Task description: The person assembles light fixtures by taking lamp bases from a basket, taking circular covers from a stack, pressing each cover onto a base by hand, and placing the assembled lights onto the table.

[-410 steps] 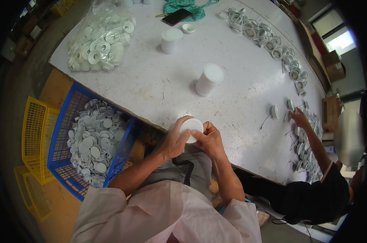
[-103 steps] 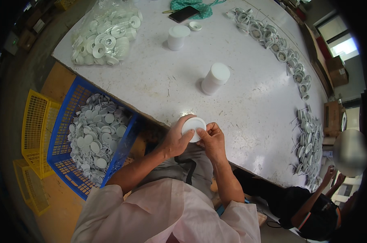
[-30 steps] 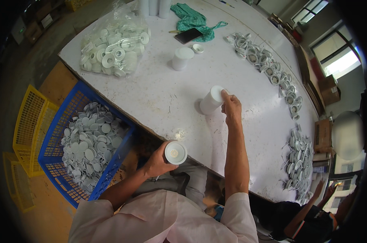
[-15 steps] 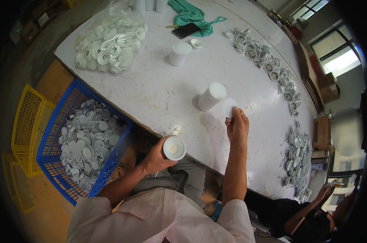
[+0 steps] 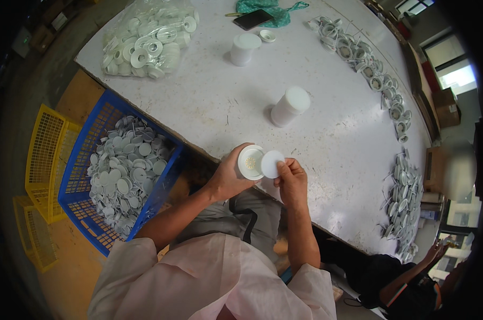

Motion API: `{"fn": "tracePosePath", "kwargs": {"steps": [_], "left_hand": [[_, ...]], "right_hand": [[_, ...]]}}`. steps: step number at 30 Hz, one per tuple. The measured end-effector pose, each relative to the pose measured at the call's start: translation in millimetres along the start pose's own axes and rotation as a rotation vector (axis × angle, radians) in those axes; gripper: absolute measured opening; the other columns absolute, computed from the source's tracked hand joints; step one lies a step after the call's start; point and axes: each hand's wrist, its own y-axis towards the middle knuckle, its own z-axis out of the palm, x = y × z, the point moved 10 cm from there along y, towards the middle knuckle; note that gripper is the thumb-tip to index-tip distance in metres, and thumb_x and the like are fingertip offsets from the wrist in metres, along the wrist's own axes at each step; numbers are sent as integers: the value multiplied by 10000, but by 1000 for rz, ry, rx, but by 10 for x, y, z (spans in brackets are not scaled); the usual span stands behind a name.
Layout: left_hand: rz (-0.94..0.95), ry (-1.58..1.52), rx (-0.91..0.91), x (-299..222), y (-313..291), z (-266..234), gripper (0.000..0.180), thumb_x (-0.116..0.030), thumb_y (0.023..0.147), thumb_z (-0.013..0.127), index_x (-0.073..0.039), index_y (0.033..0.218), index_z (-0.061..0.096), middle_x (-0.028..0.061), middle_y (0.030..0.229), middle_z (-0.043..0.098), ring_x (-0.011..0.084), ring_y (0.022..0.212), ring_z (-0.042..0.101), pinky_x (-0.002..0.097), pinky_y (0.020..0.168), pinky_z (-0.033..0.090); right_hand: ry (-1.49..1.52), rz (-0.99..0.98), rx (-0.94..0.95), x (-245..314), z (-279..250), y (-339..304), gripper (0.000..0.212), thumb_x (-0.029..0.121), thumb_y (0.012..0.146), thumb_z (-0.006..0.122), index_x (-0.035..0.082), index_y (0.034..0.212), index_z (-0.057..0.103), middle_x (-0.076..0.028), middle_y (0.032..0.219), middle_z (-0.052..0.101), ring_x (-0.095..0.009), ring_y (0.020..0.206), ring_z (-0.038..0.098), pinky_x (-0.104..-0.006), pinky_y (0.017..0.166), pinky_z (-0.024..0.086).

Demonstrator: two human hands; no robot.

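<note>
My left hand [image 5: 229, 173] is closed round a white round LED downlight housing [image 5: 247, 162], its open face turned up and a dotted yellowish disc showing inside. In my right hand [image 5: 293, 184], a flat white diffuser disc [image 5: 272, 164] is pinched at its right edge. The disc's left side overlaps the rim of the housing; whether they touch I cannot tell. Beyond my hands, a stack of white discs [image 5: 290, 106] stands on the table, and a shorter white stack [image 5: 245, 49] is farther back. One small white ring [image 5: 267, 36] lies beside the shorter stack.
A blue basket [image 5: 83, 221] of finished-looking round lights stands left of the white table [image 5: 198, 106], near yellow crates [image 5: 41, 160]. A clear bag of white rings [image 5: 150, 40], a phone [image 5: 252, 20] and green cloth [image 5: 276, 13] lie behind. Rows of lamp parts [image 5: 377, 82] line the right; another person [image 5: 406, 285] sits there.
My right hand has brought the disc from beside the tall stack leftward and nearer, over the housing's edge. My left hand has moved up and right with the housing. The view has shifted slightly.
</note>
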Motion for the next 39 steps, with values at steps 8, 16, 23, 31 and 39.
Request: {"fn": "tracePosePath", "kwargs": {"steps": [8, 16, 23, 31, 39], "left_hand": [[101, 4, 146, 1, -25, 133, 771, -60, 771, 690, 13, 1398, 247, 162, 1295, 431, 216, 1201, 461, 361, 998, 417], [-2, 17, 36, 44, -20, 83, 598, -172, 840, 600, 2, 1349, 338, 157, 1177, 517, 221, 1076, 528, 350, 925, 443], [47, 82, 18, 47, -53, 69, 489, -124, 907, 531, -39, 1352, 347, 142, 1154, 546, 189, 1045, 544, 333, 886, 466], [28, 119, 36, 144, 84, 182, 454, -73, 891, 504, -17, 1318, 362, 136, 1092, 565, 168, 946, 586, 279, 730, 496], [-178, -340, 136, 86, 153, 579, 442, -22, 867, 500, 19, 1283, 356, 141, 1008, 587, 211, 755, 660, 228, 472, 435]], "right_hand": [[-144, -54, -85, -82, 100, -47, 153, 72, 823, 682, 37, 856, 537, -19, 743, 591, -50, 612, 530, -194, 508, 435], [-143, -46, -71, -95, 185, -62, 222, 62, 787, 711, 62, 803, 490, 3, 717, 549, -42, 602, 510, -186, 480, 415], [-128, -21, -23, -145, 231, -67, 233, 144, 831, 720, 73, 813, 499, -3, 663, 564, -27, 519, 485, -164, 436, 394], [-161, 110, -83, -240, 77, -42, 204, 151, 830, 659, 64, 787, 479, -13, 709, 536, -74, 585, 498, -229, 492, 416], [477, 71, -121, -372, -609, -212, 124, 191, 930, 523, 93, 858, 500, -4, 662, 492, -102, 516, 439, -226, 445, 370]]}}
